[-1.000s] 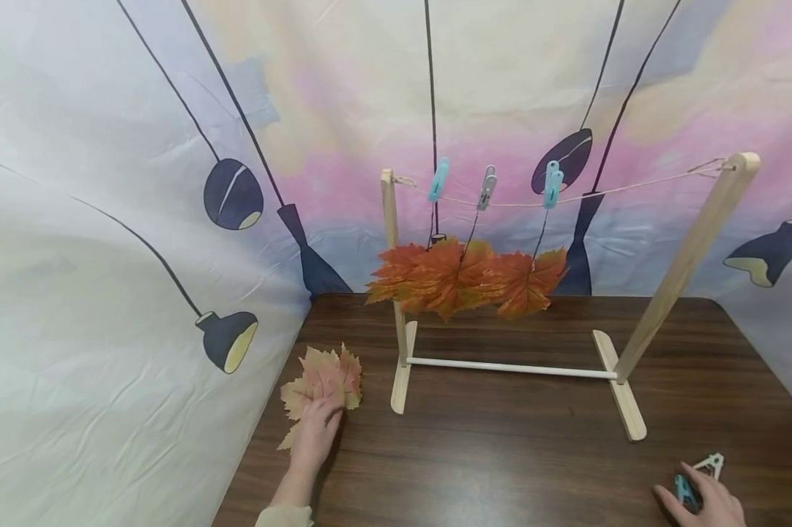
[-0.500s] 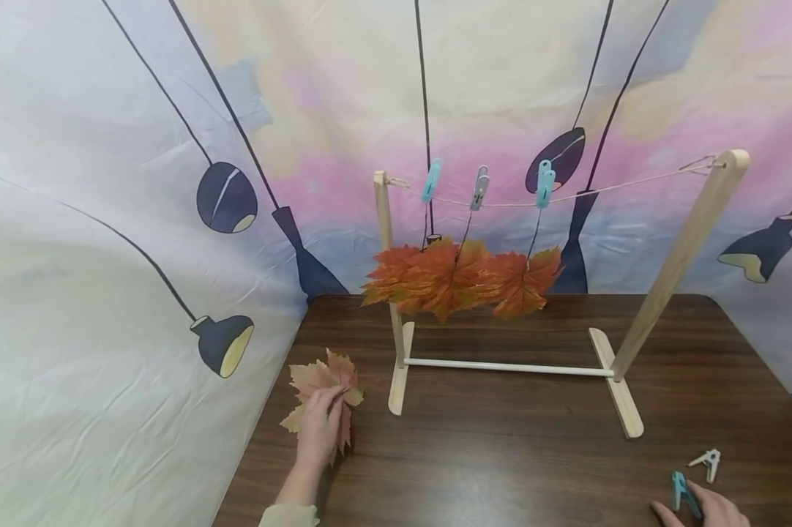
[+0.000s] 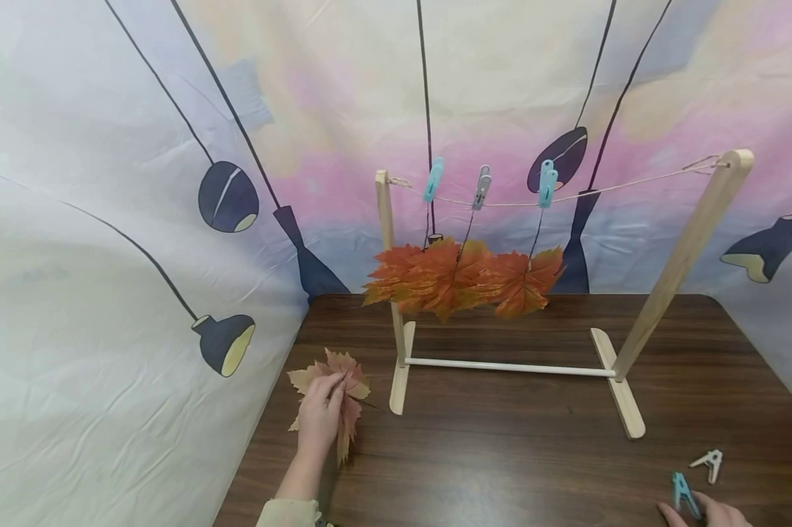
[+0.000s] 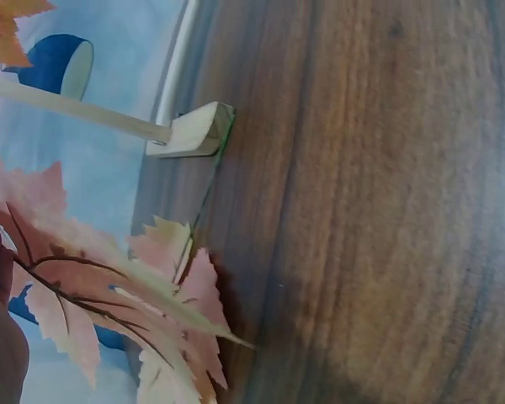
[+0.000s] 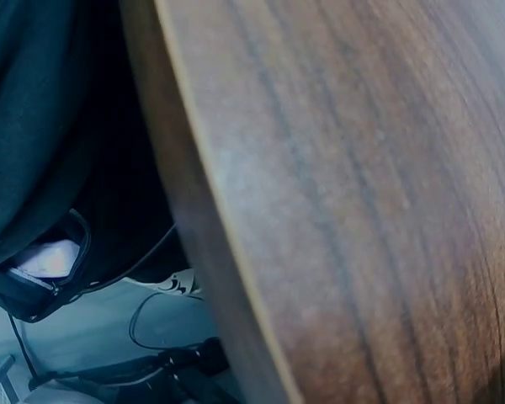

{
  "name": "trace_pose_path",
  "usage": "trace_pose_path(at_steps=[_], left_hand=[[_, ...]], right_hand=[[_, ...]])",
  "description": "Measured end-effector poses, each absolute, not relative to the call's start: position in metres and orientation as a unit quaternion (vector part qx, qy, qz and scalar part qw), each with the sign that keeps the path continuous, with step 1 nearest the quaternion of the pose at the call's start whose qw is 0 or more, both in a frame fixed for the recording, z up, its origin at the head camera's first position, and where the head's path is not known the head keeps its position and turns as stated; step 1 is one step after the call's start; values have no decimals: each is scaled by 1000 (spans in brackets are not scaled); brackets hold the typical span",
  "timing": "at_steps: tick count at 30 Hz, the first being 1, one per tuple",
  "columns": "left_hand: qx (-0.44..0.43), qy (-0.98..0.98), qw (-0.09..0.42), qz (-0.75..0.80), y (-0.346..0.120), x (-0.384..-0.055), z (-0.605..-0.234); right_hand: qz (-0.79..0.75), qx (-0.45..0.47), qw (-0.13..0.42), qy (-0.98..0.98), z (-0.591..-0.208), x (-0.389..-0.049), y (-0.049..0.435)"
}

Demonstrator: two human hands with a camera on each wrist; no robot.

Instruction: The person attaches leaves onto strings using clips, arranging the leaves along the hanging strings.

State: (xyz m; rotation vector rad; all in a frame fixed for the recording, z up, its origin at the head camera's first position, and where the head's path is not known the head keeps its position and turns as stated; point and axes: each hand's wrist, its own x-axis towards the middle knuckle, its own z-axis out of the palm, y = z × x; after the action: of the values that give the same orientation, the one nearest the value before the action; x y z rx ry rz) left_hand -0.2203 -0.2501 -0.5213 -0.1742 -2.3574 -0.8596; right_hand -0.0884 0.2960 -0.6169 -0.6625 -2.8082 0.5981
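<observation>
In the head view my left hand pinches a pale pink and yellow artificial maple leaf near its stem, over the table's left side. The left wrist view shows the held leaf tilted, brown veins facing the camera, and more pale leaf with a green stem behind it. At the bottom right my right hand, cut off by the frame edge, holds a blue clothespin between thumb and finger. A white clothespin lies just beyond it. The right wrist view does not show the hand.
A wooden stand with a string rises behind. Blue and grey clothespins on it hold three orange maple leaves. A white rod joins its feet. The brown table meets a painted cloth.
My left hand has lifted and turned the pale leaf, which now hangs tilted with its stem pointing right. My right hand has drawn the blue clothespin away from the white one.
</observation>
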Motion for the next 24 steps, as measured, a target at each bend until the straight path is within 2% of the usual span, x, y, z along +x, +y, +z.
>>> trace_pose_path(at_steps=[9,15,20,24], left_hand=[[-59,-888,303,-340,-246,-221,-511],[-77,-882,317,-340,-241,-222,-504],[-67,-887,303,-341,-235,-223,-498],[-63,-887,301,-345,-230,-223,-494]], right_hand=[[213,-220,55,-950,-618,-92,298],[207,-219,76,-951,-620,-90,295],[204,-249,96,-942,-622,-88,292],[212,-264,85,-937,-620,-90,294]])
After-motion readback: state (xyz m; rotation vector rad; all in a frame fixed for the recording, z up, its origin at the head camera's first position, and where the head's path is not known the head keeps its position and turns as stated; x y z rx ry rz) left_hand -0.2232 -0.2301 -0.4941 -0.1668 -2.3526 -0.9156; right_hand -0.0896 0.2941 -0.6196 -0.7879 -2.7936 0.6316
